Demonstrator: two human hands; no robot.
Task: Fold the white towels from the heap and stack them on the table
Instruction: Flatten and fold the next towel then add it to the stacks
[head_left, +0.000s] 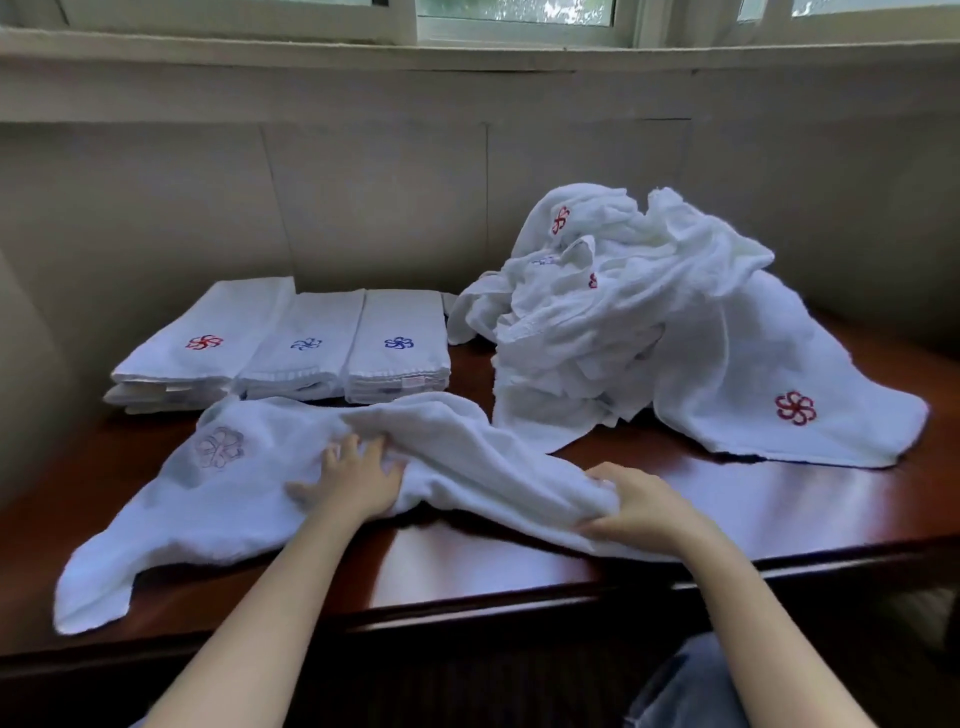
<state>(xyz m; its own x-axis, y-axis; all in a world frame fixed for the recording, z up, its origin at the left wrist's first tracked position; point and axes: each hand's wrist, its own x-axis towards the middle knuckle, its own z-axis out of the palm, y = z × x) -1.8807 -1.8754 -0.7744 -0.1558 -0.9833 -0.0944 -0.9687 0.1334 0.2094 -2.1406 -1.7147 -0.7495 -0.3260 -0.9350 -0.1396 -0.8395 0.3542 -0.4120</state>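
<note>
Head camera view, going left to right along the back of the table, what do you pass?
Stack with the red flower → stack with the faint blue flower → stack with the dark blue flower → heap of unfolded towels → spread towel with a red flower at the heap's right edge.

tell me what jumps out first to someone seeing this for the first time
The big rumpled heap of white towels at the back right of the dark wooden table draws the eye first, red flower marks showing on it. Next come the three folded stacks in a row at the back left. In front, a loose towel lies spread, the left hand resting flat on it and the right hand gripping its bunched end.
</note>
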